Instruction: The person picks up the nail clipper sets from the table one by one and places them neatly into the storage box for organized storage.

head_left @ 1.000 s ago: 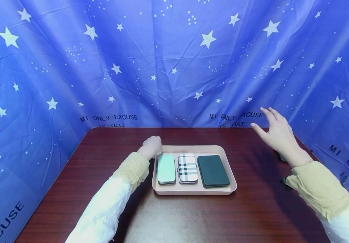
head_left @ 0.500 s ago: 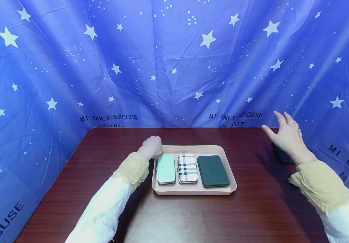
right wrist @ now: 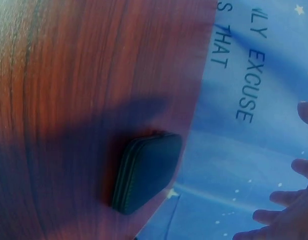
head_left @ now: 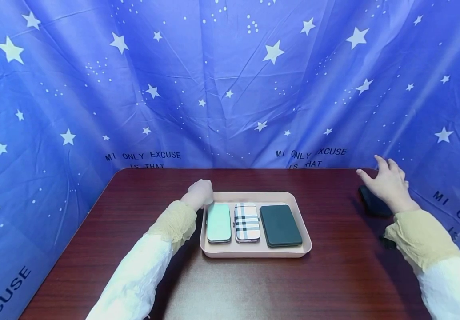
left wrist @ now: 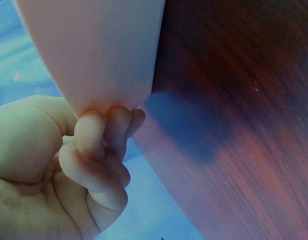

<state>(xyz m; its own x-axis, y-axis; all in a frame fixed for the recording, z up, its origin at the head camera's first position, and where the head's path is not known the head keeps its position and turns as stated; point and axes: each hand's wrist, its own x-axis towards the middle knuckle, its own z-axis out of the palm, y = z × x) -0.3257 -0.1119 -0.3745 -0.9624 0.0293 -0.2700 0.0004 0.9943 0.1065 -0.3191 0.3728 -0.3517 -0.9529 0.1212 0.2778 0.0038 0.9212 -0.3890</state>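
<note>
At the back left corner of a beige tray [head_left: 254, 254], my left hand [head_left: 200, 193] grips the rim. In the left wrist view, the curled fingers [left wrist: 91, 132] and thumb pinch the tray's edge [left wrist: 101, 55]. A mint green case [head_left: 219, 223], a plaid case [head_left: 247, 223] and a dark green case [head_left: 281, 225] lie side by side in the tray. My right hand [head_left: 390, 184] is held with fingers spread over a dark case [head_left: 371, 203] at the table's right edge, partly hidden by the hand. This case [right wrist: 151, 172] has ridged, zipper-like sides in the right wrist view.
Another dark object [head_left: 387, 242] shows partly beneath the right sleeve. The wooden table [head_left: 286, 289] reaches back to a blue starry curtain [head_left: 214, 89] that hangs behind and on both sides.
My right hand has moved right and lower towards the dark case, uncovering more of it. The left hand and tray stay in place.
</note>
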